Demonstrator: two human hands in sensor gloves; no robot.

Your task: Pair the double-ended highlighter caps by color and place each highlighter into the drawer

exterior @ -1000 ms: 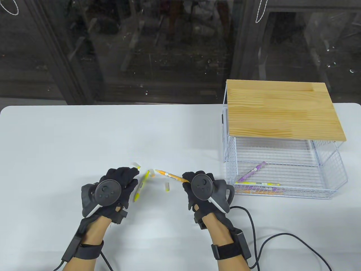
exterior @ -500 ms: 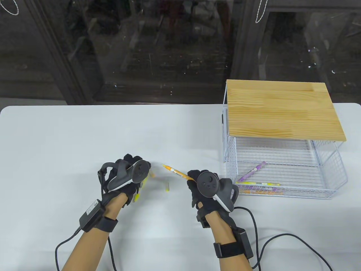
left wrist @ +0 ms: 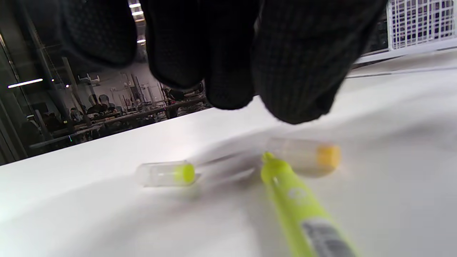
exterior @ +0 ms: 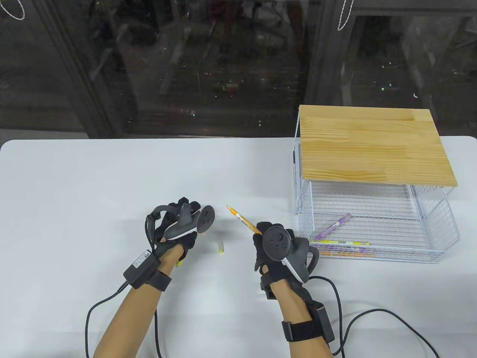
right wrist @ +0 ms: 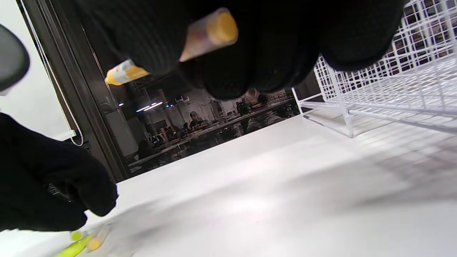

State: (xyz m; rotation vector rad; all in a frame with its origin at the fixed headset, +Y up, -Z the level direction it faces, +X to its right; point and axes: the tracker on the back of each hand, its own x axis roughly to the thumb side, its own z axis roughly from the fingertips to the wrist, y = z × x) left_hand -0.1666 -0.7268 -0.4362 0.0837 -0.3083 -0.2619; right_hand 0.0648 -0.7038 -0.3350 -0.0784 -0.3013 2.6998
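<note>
Right hand [exterior: 274,248]: orange highlighter [exterior: 241,220] grasped in curled fingers, bare tip raised toward upper left, capped end seen in the right wrist view
Left hand [exterior: 179,227]: hovering over the counter [exterior: 93,179], fingers hanging above caps, nothing seen held
Under left hand: yellow highlighter [left wrist: 303,210], yellow cap [left wrist: 166,174], orange cap [left wrist: 310,157]
Loose cap [exterior: 221,247]: between the hands
Drawer [exterior: 376,223]: pulled out, purple highlighter [exterior: 332,226] and others inside
</note>
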